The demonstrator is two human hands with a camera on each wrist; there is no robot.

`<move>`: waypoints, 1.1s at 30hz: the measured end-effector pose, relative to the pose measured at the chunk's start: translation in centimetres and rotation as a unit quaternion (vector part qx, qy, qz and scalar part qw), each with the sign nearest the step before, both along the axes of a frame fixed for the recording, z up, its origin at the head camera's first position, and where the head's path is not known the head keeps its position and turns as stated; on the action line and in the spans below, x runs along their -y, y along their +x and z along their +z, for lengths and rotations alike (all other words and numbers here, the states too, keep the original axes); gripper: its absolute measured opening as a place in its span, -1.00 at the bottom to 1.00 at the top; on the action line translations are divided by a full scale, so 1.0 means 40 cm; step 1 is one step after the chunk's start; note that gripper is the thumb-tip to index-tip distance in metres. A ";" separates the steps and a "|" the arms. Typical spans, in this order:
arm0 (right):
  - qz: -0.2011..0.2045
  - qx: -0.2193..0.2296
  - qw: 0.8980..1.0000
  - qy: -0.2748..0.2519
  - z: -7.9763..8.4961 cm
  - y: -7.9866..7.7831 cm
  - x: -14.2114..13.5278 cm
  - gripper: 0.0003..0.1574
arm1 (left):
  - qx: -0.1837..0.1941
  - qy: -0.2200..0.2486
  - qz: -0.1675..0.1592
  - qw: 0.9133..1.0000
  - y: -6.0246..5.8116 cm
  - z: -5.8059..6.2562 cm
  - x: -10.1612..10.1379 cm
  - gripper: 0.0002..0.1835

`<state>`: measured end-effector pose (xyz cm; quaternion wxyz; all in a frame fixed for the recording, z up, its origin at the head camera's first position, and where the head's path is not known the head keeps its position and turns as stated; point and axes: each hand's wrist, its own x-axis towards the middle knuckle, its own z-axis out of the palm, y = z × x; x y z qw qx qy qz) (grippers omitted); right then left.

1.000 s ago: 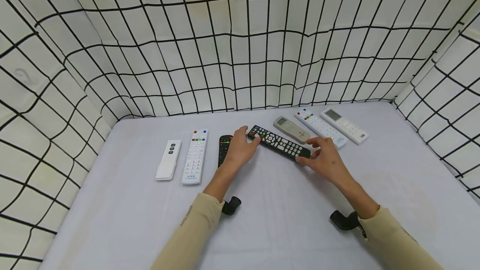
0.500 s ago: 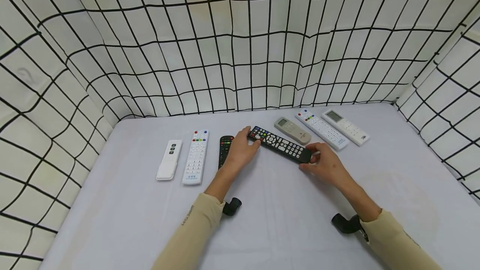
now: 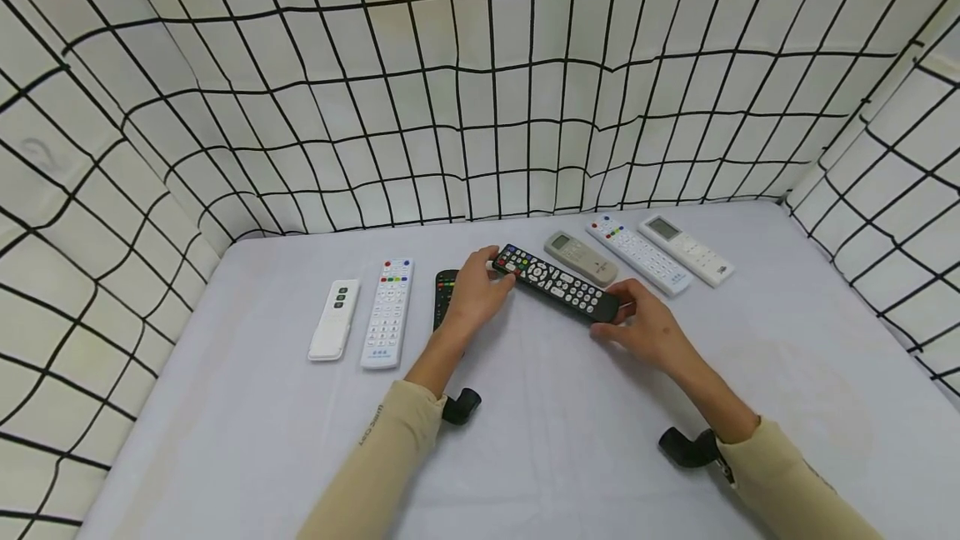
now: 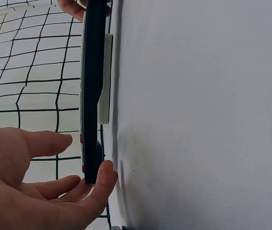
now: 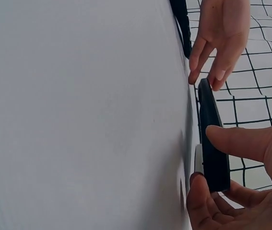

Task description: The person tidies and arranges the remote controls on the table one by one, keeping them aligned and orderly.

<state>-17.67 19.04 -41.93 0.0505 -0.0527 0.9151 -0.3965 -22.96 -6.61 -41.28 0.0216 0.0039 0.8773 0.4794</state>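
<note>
Now right hand (image 3: 651,327) slightly lower — black remote (image 3: 557,282) barely shifted.

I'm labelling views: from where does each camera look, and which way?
Head: on the head, facing forward and down at the held remote; left hand, right hand and sleeves show.
Left wrist: on that wrist, facing the remote's red-button end; left hand near, right hand partly beyond.
Right wrist: on that wrist, facing the opposite end; right hand near, left hand beyond.
Wrist views share the held remote.
</note>
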 end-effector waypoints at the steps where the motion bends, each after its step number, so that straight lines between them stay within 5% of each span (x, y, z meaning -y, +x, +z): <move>1: 0.000 0.000 1.000 -0.004 0.000 0.001 0.001 -0.22 | 0.001 0.003 0.001 1.000 -0.001 0.002 0.000 -0.34; 18: 0.031 0.028 0.993 -0.107 -0.001 0.029 0.039 -0.12 | -0.007 0.070 0.027 0.997 -0.010 0.017 -0.010 -0.21; 33: 0.076 0.058 0.977 -0.189 -0.004 0.061 0.083 -0.01 | 0.019 0.121 0.030 0.992 -0.010 0.015 -0.005 -0.16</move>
